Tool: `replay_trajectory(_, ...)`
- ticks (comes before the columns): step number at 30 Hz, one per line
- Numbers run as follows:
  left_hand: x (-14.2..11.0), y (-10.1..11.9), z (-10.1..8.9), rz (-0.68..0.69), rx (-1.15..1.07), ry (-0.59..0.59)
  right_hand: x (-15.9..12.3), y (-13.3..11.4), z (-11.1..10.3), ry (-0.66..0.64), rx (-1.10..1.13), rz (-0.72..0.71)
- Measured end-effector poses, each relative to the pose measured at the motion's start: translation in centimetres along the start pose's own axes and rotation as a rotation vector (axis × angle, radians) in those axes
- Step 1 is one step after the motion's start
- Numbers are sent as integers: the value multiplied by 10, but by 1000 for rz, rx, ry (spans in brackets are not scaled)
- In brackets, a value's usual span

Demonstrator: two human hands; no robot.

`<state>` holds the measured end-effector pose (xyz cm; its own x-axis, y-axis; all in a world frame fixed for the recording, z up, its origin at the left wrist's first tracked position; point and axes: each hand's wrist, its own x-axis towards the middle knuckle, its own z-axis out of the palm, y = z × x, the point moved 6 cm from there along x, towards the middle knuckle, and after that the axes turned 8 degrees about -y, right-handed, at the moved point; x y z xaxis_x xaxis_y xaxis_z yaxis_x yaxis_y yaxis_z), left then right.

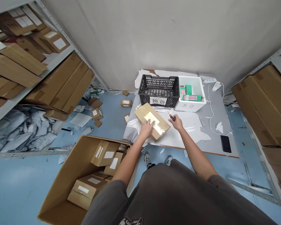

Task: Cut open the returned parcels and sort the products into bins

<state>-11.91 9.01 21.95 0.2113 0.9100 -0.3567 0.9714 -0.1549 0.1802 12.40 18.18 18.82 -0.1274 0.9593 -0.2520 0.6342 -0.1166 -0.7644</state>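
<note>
A taped cardboard box (142,111) with a white label lies at an angle on the table (215,125). My left hand (147,128) rests on its top near the label, fingers spread over the surface. In my right hand (177,122) is a small utility knife (171,117) with a dark and red handle, its tip pointing up and away from me. The knife is just right of the box and apart from it. Behind the box stands a black plastic crate (159,90) with a paper sign. Beside that crate, a white bin (189,106) holds green and pink packages.
A large open carton (61,178) of boxes stands at lower left. Shelves with cartons (61,84) line the left, with more cartons (267,103) at right. A phone (225,144) and a power strip (209,81) lie on the table. Small boxes (96,113) lie on the floor.
</note>
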Motion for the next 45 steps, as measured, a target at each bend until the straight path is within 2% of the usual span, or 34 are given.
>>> replay_trajectory(3,18,2,-3,230,90,-151,-35,17,15,1,18,76)
replay_trajectory(5,27,9,-4,336,82,-190,-48,20,32,17,40,99)
replay_trajectory(7,33,15,-5,377,72,-194,-50,21,42,76,61,119)
replay_trajectory(9,38,20,-5,353,78,-179,-41,22,43,105,96,145)
replay_trajectory(11,42,25,-6,305,82,-141,-24,26,36,91,147,145)
replay_trajectory(15,57,47,-8,164,79,-53,22,33,8,48,218,81)
replay_trajectory(18,72,71,-5,30,81,-62,51,36,-10,23,218,44)
replay_trajectory(20,79,85,-2,-40,88,-81,61,36,-20,10,217,24)
replay_trajectory(22,82,97,0,-62,101,-90,58,38,-32,34,230,29)
replay_trajectory(25,87,107,1,-7,116,-105,36,49,-46,21,312,90)
replay_trajectory(29,96,106,0,46,87,-153,-3,64,-47,-271,365,185)
replay_trajectory(31,101,104,1,48,73,-165,-16,69,-51,-357,304,183)
replay_trajectory(34,104,102,4,48,60,-176,-20,73,-59,-416,98,156)
replay_trajectory(37,103,102,9,43,46,-186,-10,70,-64,-458,-173,106)
replay_trajectory(40,102,101,12,36,32,-199,6,59,-66,-440,-403,1)
replay_trajectory(45,102,99,14,16,18,-234,19,54,-68,-487,-534,-81)
